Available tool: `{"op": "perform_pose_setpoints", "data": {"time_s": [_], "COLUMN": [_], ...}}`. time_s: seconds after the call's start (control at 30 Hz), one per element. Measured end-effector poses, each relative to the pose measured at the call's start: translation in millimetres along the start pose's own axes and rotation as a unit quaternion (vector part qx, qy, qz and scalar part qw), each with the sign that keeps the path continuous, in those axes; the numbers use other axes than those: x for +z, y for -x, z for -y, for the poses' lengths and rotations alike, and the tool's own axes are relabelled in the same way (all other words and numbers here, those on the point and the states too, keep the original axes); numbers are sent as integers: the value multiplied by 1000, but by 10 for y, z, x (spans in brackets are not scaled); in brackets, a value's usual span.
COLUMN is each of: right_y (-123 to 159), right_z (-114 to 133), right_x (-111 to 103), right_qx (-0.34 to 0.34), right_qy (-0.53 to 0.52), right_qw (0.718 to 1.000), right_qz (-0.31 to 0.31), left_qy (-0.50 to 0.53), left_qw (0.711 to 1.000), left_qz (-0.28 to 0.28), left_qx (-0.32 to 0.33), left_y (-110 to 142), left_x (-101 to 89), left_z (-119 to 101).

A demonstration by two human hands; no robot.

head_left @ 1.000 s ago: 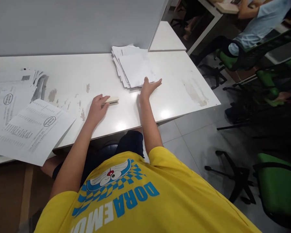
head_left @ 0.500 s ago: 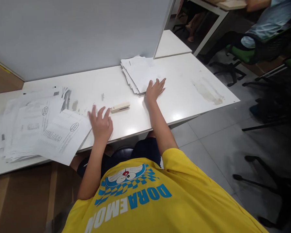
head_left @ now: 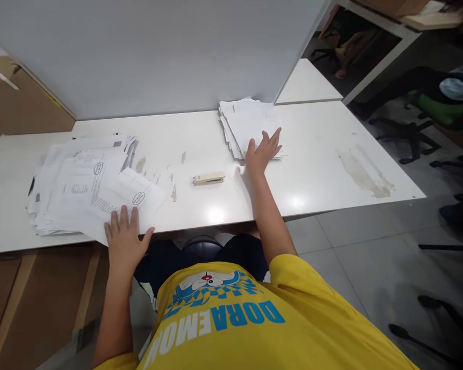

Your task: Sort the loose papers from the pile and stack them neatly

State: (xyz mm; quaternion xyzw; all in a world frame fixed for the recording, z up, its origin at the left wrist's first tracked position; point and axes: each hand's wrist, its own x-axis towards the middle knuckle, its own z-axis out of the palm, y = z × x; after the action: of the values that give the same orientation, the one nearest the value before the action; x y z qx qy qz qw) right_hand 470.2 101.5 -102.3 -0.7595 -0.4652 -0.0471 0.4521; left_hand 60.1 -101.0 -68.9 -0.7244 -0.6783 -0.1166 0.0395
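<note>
My left hand point(head_left: 125, 238) lies with spread fingers on the near edge of a loose printed sheet point(head_left: 144, 187) that bears an oval stamp. Under and beside that sheet spreads a large pile of printed papers point(head_left: 69, 180) on the left. My right hand point(head_left: 263, 154) is stretched out, fingers apart, over the front edge of a smaller paper stack point(head_left: 247, 123) by the divider. Between the two hands a cream stapler point(head_left: 209, 178) rests on the white desk point(head_left: 185, 205), touched by neither.
A grey divider panel point(head_left: 158, 56) stands along the desk's back. A cardboard box point(head_left: 27, 97) is at the back left, with wooden shelving point(head_left: 54, 298) below. Brownish smears point(head_left: 364, 169) mark the desk's right end. Office chairs point(head_left: 393, 128) and a seated person are on the right.
My left hand has moved left and toward me, from beside the stapler onto the loose sheet. My right hand stays at the smaller stack. The view has shifted left.
</note>
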Motion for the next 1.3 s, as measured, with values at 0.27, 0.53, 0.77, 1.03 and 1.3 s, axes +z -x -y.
{"op": "perform_pose_setpoints", "data": {"time_s": [0.27, 0.53, 0.77, 1.03, 1.3], "right_y": [204, 464, 1482, 1634, 1634], "right_z": [-22, 304, 1578, 1996, 1723], "right_x": [-143, -251, -554, 102, 370], "right_qx": [-44, -114, 24, 212, 305], "right_qy": [-56, -157, -431, -543, -610], "right_qw": [997, 980, 730, 669, 628], "right_qz": [20, 47, 530, 461, 376], "left_qy": [9, 47, 153, 121, 31], "left_qw": [997, 985, 922, 972, 994], "left_qz": [35, -127, -349, -74, 0], "left_qx": [64, 103, -70, 186, -107], "left_y": [127, 114, -228, -424, -564], "left_x": [-158, -106, 201, -30, -97], "left_z": [217, 303, -193, -223, 447]}}
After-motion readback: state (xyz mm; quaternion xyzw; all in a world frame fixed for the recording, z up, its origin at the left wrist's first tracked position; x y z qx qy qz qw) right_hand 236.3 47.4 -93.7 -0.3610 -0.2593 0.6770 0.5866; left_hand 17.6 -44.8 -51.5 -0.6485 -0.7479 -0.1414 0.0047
